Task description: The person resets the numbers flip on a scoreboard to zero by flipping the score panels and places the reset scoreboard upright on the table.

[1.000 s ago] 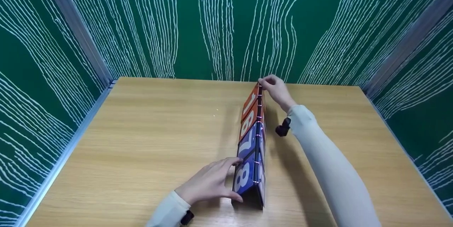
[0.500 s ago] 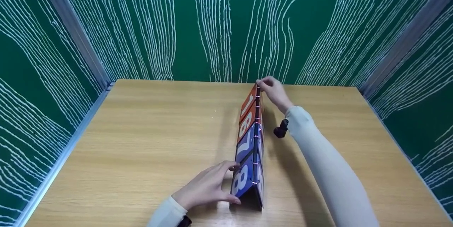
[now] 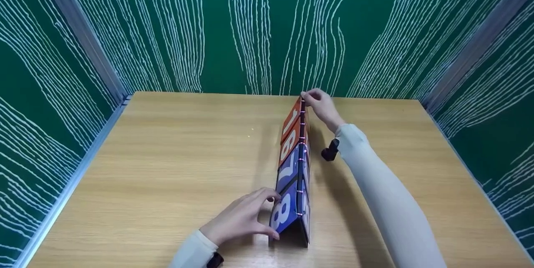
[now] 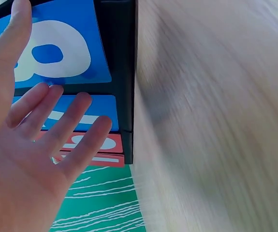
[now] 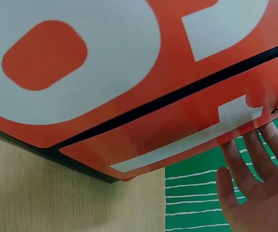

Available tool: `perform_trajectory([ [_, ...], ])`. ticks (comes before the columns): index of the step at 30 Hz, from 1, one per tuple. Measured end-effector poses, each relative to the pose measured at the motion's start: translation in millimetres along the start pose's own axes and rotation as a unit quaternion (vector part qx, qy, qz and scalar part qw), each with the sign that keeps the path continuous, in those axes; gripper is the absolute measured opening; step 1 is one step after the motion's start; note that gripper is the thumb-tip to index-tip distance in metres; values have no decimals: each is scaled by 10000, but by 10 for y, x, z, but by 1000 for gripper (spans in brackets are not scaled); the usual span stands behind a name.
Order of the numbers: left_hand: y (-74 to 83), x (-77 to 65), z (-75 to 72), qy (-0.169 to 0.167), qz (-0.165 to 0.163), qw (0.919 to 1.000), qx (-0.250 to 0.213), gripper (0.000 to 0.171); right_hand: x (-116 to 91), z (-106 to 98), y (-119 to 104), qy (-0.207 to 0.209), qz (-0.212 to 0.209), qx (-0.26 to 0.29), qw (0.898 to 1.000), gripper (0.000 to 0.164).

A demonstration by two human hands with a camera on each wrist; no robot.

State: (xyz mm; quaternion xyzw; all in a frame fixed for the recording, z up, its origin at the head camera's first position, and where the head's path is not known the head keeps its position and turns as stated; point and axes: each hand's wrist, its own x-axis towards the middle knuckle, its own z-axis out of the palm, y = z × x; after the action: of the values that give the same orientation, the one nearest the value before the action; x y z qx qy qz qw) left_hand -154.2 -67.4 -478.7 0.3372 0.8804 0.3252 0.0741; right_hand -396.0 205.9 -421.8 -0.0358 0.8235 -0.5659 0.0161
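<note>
A flip scoreboard point(image 3: 288, 168) stands like a tent on the table, its ringed spine running away from me. Its left face reads 1 and 6 on orange cards, then 7 and 8 on blue. Beside the near end, my left hand point(image 3: 242, 218) has its thumb and fingers spread about the blue 8 card point(image 4: 88, 53). Its fingers point(image 4: 71, 116) lie loosely extended along that face in the left wrist view. At the far end my right hand point(image 3: 324, 107) pinches the top corner by the spine, near the red end card point(image 5: 177, 125).
The wooden table point(image 3: 175, 155) extends on both sides of the scoreboard. A green wall point(image 3: 221, 30) with white wavy lines rises behind it, and similar panels flank it. Both wrists carry small black devices, such as the camera point(image 3: 330, 150) at the right wrist.
The head view has shifted slightly. The left index finger looks a little more bent beside the blue 8 card, while the right hand stays at the far corner.
</note>
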Motion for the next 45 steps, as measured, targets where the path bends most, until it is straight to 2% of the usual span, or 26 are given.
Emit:
perform_trajectory([
  [7,25,-21,-6,-92,-157,9998,-67,82,-7,2,10,-10,31,42,10000,41],
  [19,57,-50,-15,61,160,9998,113,72,0,4,14,-12,64,-60,10000,46],
  [25,75,-70,1,292,465,9968,576,75,-27,21,-48,-78,139,-22,9999,45],
  [28,89,-85,11,523,712,9916,948,79,-111,28,-159,-136,233,-12,9996,43],
  [31,98,-98,21,708,811,9866,1228,82,-191,31,-269,-189,271,-29,9994,42],
  [35,95,-100,8,809,658,9846,1405,84,-209,23,-306,-174,235,-10,9996,43],
  [41,68,-100,-30,932,464,9825,1547,87,-59,16,-116,-69,186,23,9998,46],
  [45,48,-122,-30,901,6,9843,1520,87,-11,19,-20,-36,186,-42,9998,47],
])
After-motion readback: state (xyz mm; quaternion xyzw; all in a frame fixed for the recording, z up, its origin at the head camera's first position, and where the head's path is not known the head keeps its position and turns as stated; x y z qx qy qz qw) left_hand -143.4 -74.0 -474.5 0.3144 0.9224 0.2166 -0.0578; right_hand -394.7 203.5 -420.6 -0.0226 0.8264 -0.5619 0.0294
